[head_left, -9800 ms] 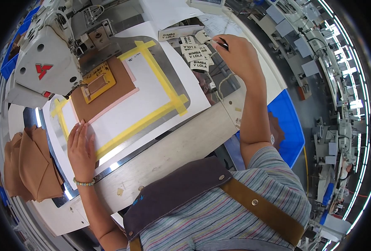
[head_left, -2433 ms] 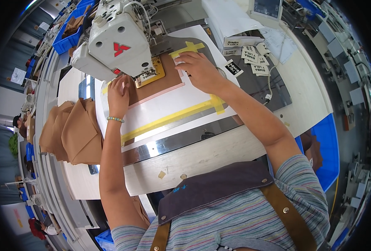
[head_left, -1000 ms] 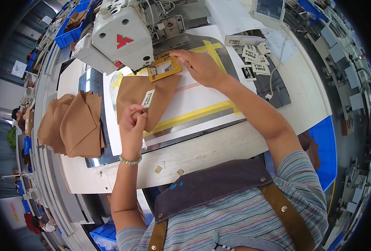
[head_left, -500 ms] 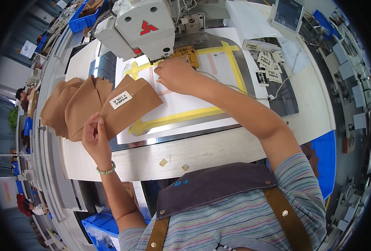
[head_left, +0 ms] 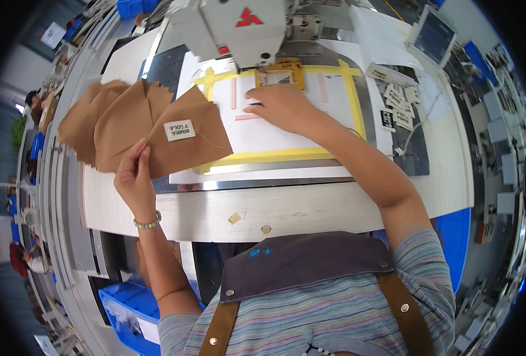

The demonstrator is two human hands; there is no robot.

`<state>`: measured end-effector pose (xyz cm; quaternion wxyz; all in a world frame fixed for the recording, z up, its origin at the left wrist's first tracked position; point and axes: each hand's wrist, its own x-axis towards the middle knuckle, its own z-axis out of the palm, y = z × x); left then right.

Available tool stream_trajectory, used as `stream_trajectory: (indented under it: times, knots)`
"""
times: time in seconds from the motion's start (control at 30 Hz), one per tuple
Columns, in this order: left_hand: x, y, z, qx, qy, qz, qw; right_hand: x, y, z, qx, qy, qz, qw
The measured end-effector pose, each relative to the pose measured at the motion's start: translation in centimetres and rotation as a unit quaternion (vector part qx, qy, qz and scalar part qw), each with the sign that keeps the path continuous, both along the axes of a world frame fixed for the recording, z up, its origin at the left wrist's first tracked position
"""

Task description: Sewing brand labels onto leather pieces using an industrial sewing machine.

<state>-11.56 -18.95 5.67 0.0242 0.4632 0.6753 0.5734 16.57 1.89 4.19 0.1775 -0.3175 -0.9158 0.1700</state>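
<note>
Here the largest thing is the white worktable (head_left: 310, 207), which runs across the whole view; every place below is told from the grey sewing machine head (head_left: 233, 26) that stands at its far edge. Directly below the machine lies a white template sheet (head_left: 286, 133) bordered with yellow tape (head_left: 269, 156), set on a shiny metal plate (head_left: 369, 113). Left of the machine and a little lower, a stack of brown fabric pieces (head_left: 97, 127) lies fanned out on the table. Overlapping that stack, below and slightly left of the machine, is the brown fabric piece (head_left: 186, 139) with a small white label (head_left: 179, 129) sewn near its upper middle; it is lifted off the table, its right corner reaching over the yellow tape. The left hand (head_left: 135, 178) pinches its lower left edge between thumb and fingers, closed on the cloth, with a beaded bracelet (head_left: 147, 223) at the wrist. The right hand (head_left: 280, 107) lies just below the machine, palm down on the white sheet, fingers spread and pointing left, holding nothing. Right under the needle area sits a small yellow clamp frame (head_left: 277, 71), just above the right hand's fingers. To the right of the machine, a scatter of small labels (head_left: 396, 104) lies on the plate, and farther right stands a small control screen (head_left: 435, 35). Well below the machine, two small tan scraps (head_left: 235, 218) rest near the table's front edge.
</note>
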Motion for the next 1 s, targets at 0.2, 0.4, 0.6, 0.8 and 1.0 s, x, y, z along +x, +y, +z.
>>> stream_trajectory:
  times: [0.2, 0.4, 0.6, 0.8, 1.0]
  knots:
    - [-5.0, -3.8, 2.5, 0.03, 0.1, 0.076, 0.992, 6.9, -1.1, 0.4, -0.028, 0.013, -0.084, 0.996]
    - [-10.1, -16.6, 3.3, 0.055, 0.398, 0.397, 0.825, 8.8, -0.9, -0.9, -0.062, 0.014, -0.08, 0.995]
    - [-13.3, -31.6, -10.7, 0.012, 0.174, 0.542, 0.822, 8.6, -1.3, -1.8, -0.043, 0.027, -0.058, 0.997]
    - [-11.7, -40.0, -27.3, -0.104, -0.046, 0.562, 0.819, 8.2, -1.8, -1.2, -0.042, 0.0, -0.075, 0.996]
    - [-8.9, -40.2, -34.7, -0.274, -0.05, 0.584, 0.763, 8.9, -1.7, -1.2, -0.039, 0.008, -0.093, 0.995]
